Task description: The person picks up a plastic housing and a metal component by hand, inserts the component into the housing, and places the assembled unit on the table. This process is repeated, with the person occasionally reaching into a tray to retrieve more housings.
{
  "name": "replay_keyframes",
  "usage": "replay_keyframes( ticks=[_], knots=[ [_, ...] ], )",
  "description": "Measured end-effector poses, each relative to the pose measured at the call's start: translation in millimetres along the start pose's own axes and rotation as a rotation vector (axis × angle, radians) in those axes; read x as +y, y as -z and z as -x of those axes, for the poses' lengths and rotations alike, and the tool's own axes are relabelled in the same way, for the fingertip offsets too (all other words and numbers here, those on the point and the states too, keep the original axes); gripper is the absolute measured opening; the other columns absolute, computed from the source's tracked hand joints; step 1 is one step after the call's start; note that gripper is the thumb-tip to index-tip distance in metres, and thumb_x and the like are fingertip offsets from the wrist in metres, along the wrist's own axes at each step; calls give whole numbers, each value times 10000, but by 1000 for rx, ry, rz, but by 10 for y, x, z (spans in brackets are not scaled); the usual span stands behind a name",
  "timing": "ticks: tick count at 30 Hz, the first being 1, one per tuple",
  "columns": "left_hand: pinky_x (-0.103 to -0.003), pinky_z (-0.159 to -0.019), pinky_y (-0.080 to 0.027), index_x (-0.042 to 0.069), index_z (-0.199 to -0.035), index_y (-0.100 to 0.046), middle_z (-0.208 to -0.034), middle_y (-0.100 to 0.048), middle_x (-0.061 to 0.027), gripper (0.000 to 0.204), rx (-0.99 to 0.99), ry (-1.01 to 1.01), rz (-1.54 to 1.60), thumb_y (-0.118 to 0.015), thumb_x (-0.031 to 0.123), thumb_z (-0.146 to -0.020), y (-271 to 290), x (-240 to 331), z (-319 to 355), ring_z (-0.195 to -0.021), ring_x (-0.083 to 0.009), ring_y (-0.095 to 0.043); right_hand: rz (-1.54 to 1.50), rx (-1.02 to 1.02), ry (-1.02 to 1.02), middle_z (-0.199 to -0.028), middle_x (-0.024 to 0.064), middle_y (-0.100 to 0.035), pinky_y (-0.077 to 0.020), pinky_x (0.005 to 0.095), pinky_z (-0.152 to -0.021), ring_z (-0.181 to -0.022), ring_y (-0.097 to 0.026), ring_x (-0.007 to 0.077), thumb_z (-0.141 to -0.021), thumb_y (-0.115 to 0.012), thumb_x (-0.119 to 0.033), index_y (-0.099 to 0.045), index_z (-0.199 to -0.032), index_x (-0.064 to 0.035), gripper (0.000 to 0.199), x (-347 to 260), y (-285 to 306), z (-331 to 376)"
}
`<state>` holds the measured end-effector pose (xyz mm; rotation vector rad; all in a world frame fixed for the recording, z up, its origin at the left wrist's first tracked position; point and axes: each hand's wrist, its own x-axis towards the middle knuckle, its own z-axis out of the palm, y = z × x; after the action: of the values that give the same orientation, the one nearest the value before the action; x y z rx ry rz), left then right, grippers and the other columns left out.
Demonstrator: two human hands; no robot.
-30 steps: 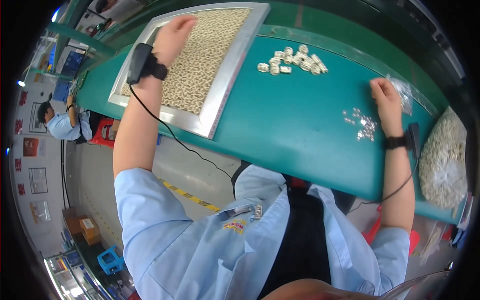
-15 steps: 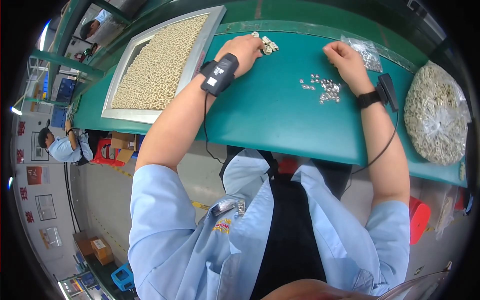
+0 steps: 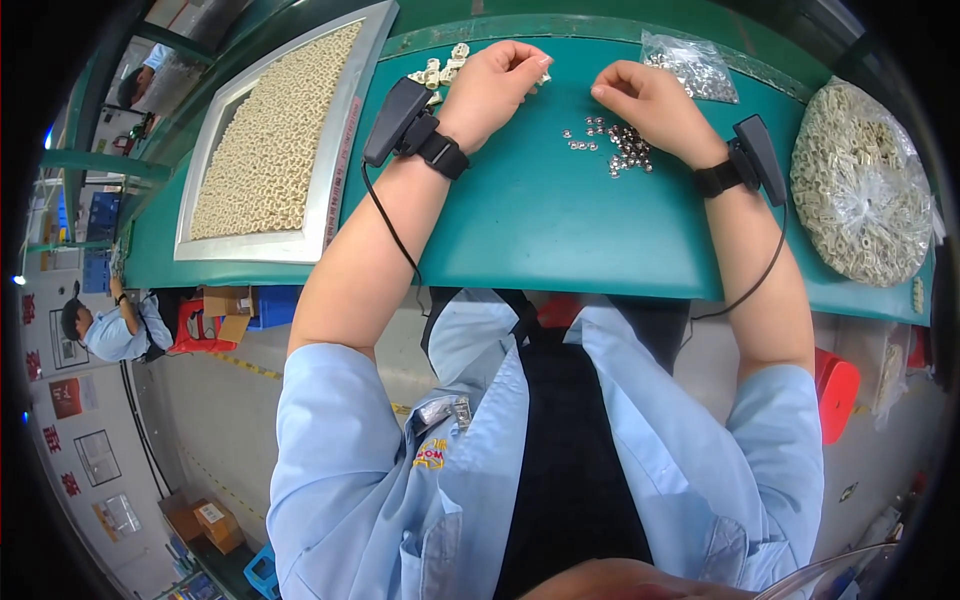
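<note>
My left hand (image 3: 492, 92) is closed in a pinch above the green bench, with a small cream-coloured moulded piece (image 3: 545, 77) showing at its fingertips. Beside that hand's wrist lie several loose cream pieces (image 3: 434, 74), partly hidden by the hand. Across a short gap, my right hand (image 3: 655, 108) has its thumb and index finger pressed together; whatever may be between them is too small to make out. Just under the right hand, small shiny metal parts (image 3: 630, 150) are scattered on the bench.
At the left stands a metal-framed tray (image 3: 318, 225) full of cream pieces. A clear bag of metal parts (image 3: 690, 70) lies behind my right hand. A big bag of cream pieces (image 3: 860, 190) sits at the right. Another person (image 3: 120, 325) works far left.
My left hand has moved right from the loose cream pieces and now holds one. My right hand stays pinched near the metal parts. The whole view has shifted slightly.
</note>
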<state>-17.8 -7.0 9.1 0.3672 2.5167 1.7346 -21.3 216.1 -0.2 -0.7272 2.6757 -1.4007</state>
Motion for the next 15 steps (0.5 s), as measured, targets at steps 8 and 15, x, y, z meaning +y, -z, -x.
replay_keyframes(
  ticks=[8, 15],
  knots=[
    [-214, -705, -443, 81, -1016, -595, -852, -586, 36, 218, -52, 73, 455, -616, 277, -922, -45, -141, 67, -769, -54, -537, 273, -267, 170, -725, 71, -575, -470, 302, -650, -728, -571, 191, -801, -675, -91, -615, -872, -5, 127, -216, 37, 167],
    [-201, -682, -450, 69, -996, -603, -873, -606, 22, 209, -119, 47, 357, -636, 256, -909, -84, -34, 126, -770, -61, -548, 521, -147, 310, -780, 113, -586, -458, 384, -693, -784, -554, 295, -757, -659, -66, -606, -818, -16, 95, -314, -44, 270]
  ],
)
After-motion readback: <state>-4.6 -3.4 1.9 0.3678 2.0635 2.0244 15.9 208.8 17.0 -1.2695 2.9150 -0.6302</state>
